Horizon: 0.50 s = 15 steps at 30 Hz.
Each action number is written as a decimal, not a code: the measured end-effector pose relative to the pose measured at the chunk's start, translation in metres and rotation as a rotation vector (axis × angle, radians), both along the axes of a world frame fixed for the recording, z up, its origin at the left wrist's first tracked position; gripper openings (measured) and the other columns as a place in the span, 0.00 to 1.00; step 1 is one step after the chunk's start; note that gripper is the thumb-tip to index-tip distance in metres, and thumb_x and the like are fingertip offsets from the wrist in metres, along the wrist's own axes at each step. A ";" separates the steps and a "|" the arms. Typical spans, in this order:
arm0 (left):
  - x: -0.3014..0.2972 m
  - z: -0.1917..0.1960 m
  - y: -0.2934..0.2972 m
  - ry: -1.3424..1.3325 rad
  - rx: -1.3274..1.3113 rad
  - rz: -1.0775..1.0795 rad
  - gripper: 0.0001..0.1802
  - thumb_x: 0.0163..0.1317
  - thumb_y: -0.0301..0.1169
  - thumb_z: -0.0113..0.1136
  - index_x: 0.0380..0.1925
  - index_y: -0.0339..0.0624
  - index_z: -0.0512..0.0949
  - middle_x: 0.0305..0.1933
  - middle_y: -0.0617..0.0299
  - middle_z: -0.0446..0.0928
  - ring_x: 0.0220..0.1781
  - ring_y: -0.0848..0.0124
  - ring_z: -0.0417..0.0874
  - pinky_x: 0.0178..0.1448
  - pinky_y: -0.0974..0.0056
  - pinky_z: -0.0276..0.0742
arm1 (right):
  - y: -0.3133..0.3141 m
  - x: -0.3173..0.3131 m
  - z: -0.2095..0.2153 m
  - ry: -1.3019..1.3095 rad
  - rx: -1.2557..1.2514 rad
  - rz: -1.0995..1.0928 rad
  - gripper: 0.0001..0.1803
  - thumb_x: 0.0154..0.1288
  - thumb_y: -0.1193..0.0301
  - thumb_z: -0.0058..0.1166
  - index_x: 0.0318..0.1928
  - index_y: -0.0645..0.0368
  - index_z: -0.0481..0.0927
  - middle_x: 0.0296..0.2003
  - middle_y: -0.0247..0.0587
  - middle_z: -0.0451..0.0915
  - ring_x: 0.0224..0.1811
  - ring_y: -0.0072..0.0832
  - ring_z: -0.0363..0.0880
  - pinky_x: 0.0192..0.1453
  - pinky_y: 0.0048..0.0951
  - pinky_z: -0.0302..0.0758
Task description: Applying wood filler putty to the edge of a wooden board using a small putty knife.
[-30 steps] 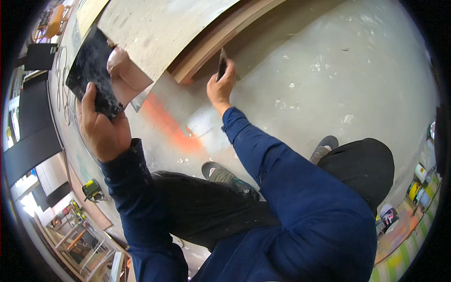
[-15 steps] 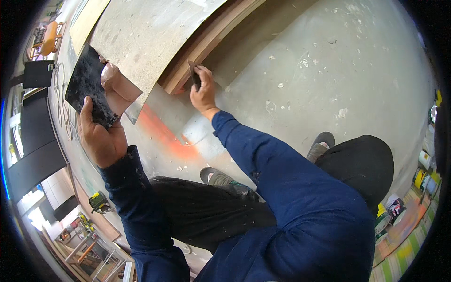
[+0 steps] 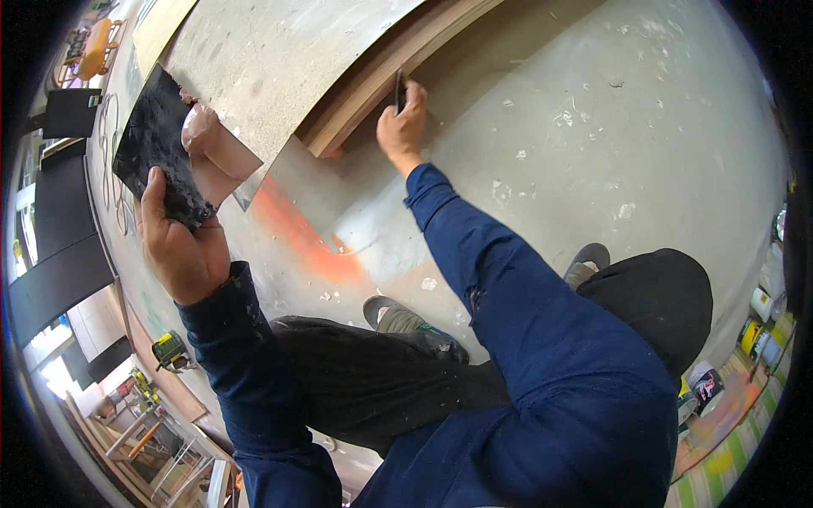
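Observation:
My left hand (image 3: pixel 185 254) is closed on a black-stained flat plate (image 3: pixel 157 127), thumb on top. A mound of pinkish-beige putty (image 3: pixel 201 135) lies on it, with a smoother smear towards the pale corner. My right hand (image 3: pixel 401 127) pinches a thin dark scraper (image 3: pixel 399 90), seen nearly edge-on. The blade is at the outer side of a reddish-brown wooden edge (image 3: pixel 360 103), which runs along a pale speckled panel (image 3: pixel 262 63). Whether the blade presses on the wood is hard to tell.
Grey floor (image 3: pixel 576 161) with white flecks and an orange sprayed patch (image 3: pixel 313 245) spreads below. At the right rim stand several paint cans (image 3: pixel 705 381). A green-and-black tool (image 3: pixel 170 350) is at the left, and an orange tank (image 3: pixel 96 49) at the far left.
My right hand has slid the scraper away from the wood's near end, up and to the right along the edge. My left hand stays almost in place with the plate.

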<state>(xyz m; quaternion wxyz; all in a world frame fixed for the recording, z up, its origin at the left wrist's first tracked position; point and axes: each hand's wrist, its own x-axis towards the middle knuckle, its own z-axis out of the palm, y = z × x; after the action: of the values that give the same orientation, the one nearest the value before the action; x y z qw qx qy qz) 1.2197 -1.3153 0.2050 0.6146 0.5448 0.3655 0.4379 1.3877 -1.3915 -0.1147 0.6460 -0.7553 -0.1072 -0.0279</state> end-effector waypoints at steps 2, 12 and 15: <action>-0.003 -0.001 0.003 -0.006 0.006 -0.011 0.17 0.76 0.33 0.52 0.54 0.29 0.75 0.52 0.49 0.82 0.52 0.63 0.87 0.56 0.58 0.86 | 0.012 -0.036 0.001 -0.044 -0.024 -0.036 0.27 0.54 0.80 0.48 0.58 0.69 0.69 0.56 0.64 0.72 0.62 0.59 0.69 0.71 0.52 0.65; -0.004 -0.006 -0.009 0.893 1.143 0.007 0.22 0.60 0.15 0.62 0.55 0.32 0.78 0.49 0.53 0.81 0.52 0.62 0.84 0.53 0.63 0.82 | 0.010 -0.153 0.021 0.001 0.214 0.344 0.29 0.54 0.85 0.45 0.60 0.64 0.73 0.56 0.57 0.73 0.57 0.55 0.73 0.66 0.49 0.70; 0.007 -0.010 -0.011 0.625 0.722 -0.052 0.20 0.60 0.15 0.63 0.55 0.33 0.78 0.48 0.54 0.82 0.51 0.63 0.84 0.52 0.65 0.82 | -0.013 -0.134 0.033 0.087 0.359 0.511 0.32 0.55 0.86 0.40 0.62 0.60 0.77 0.56 0.47 0.78 0.54 0.38 0.79 0.62 0.35 0.77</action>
<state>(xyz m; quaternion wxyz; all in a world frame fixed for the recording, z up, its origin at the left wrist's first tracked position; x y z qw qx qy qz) 1.2270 -1.3261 0.1947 0.2575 0.8380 0.3436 0.3367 1.2535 -1.4042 -0.0817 0.7591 -0.5782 -0.2592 0.1493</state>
